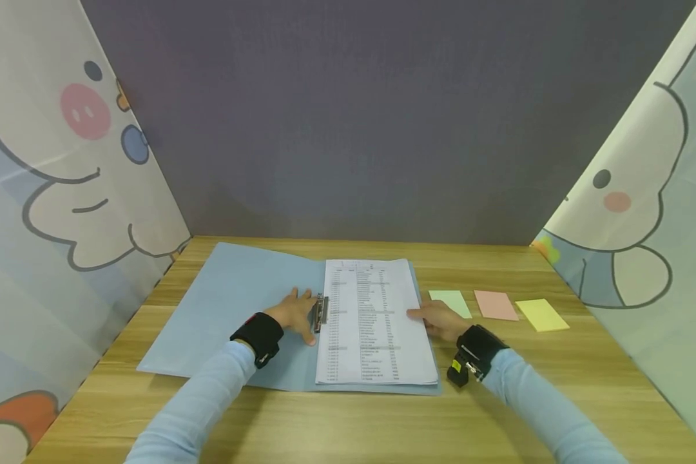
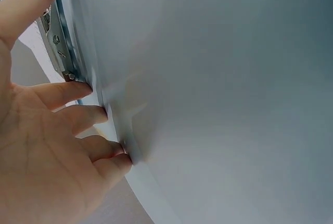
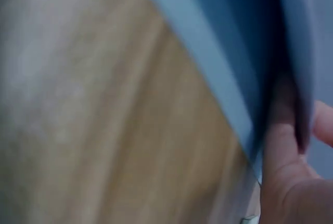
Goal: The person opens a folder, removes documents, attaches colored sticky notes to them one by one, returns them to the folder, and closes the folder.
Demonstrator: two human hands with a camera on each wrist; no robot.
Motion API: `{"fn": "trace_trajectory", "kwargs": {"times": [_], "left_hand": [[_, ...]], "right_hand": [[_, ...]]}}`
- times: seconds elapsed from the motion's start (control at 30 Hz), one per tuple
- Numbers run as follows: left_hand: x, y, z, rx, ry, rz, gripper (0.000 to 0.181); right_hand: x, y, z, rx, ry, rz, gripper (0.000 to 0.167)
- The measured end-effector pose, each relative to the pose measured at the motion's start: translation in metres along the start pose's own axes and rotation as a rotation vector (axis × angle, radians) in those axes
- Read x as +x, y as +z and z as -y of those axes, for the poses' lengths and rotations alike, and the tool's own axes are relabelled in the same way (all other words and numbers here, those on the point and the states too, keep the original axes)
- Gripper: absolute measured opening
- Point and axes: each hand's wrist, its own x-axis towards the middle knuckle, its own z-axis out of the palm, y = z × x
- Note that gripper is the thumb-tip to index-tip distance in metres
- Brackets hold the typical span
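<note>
My folder (image 1: 243, 283) is spread out on the desk (image 1: 348, 428), papers (image 1: 374, 332) on its right half, clip (image 1: 321, 314) at their left edge. My left hand (image 1: 292, 313) rests on the folder beside the clip, fingers apart. My right hand (image 1: 444, 320) is pinching the papers' right edge, thumb on top, near a green note (image 1: 451, 300). Pink note (image 1: 495, 305) and yellow note (image 1: 542, 315) sit further right.

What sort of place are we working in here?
Probably a partitioned desk workspace: a yellowish wood-grain tabletop bearing an open light-blue folder, with a flat dark-grey panel behind. The wider room isn't visible.
</note>
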Motion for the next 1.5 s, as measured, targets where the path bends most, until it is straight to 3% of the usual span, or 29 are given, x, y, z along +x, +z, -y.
{"fn": "trace_trajectory", "kwargs": {"times": [0.2, 0.53, 0.7, 0.97, 1.5], "left_hand": [[-0.003, 0.000, -0.001, -0.025, -0.003, 0.001, 0.102], [-0.001, 0.001, 0.002, -0.043, 0.014, 0.000, 0.101], [0.000, -0.002, 0.004, -0.066, 0.059, 0.014, 0.087], [-0.007, -0.006, 0.012, -0.207, 0.061, 0.068, 0.079], [0.000, 0.005, 0.010, -0.248, 0.081, -0.091, 0.075]], "right_hand": [[0.004, 0.002, -0.007, -0.063, -0.017, 0.045, 0.039], [0.012, 0.004, -0.010, -0.104, 0.024, -0.013, 0.039], [0.013, 0.004, -0.010, -0.116, 0.026, -0.041, 0.038], [0.010, 0.006, -0.012, -0.125, 0.015, -0.048, 0.036], [0.014, 0.006, -0.014, -0.144, 0.030, -0.057, 0.039]]}}
